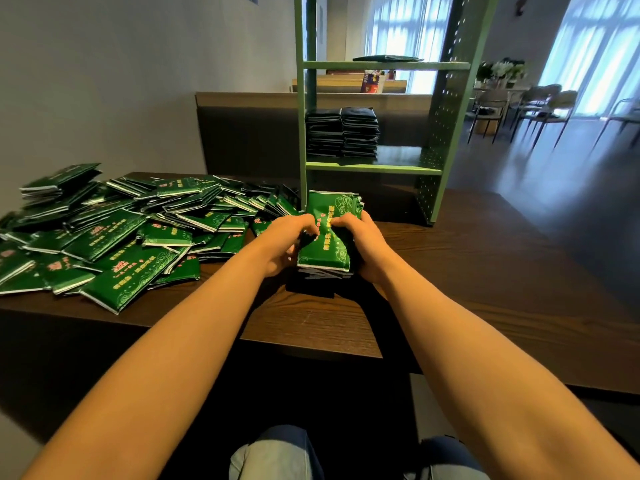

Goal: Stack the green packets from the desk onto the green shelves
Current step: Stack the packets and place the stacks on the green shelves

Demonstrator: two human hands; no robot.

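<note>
- The left hand point(287, 242) and right hand point(363, 247) both clamp a bundle of green packets point(325, 233). Their fingers curl round its long sides and the thumbs press into the top packet.
- The bundle is mid-way along the desk point(450, 271), just in front of the foot of the green shelves point(374, 168). I cannot tell whether its underside touches the wood. The loose pile point(114, 230) spreads toward the desk's left edge.
- To do this step well, I would square the bundle's edges against the desktop and squeeze evenly from both sides (the slick wrappers probably slide). Then carry it level to the middle shelf, beside the two stacks point(343, 133) there.
- The packets are flat and glossy green, with pale scrollwork and silvery sealed ends. The top one dents under the thumbs.
</note>
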